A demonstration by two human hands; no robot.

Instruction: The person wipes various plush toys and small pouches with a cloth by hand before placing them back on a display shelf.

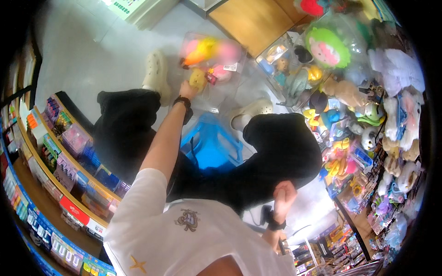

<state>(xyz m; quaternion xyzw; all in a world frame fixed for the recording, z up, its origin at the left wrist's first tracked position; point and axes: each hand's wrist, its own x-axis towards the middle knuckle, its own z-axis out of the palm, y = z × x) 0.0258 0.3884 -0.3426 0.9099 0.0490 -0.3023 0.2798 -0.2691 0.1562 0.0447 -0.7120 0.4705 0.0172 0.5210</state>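
Note:
My left hand reaches forward with its fingers on a small yellow plush toy. The toy is at a clear plastic bin on the floor between my feet. A pink and white toy with a white barcode tag lies beside it. Farther back in the bin are yellow, orange and pink toys, partly blurred. My right hand is curled beside my right thigh, and nothing shows in it.
A blue plastic stool stands between my legs. Curved shelves of packaged goods run along the left. Plush toys crowd the right side. Cardboard and a stack of white boards are ahead. Cream clogs are on my feet.

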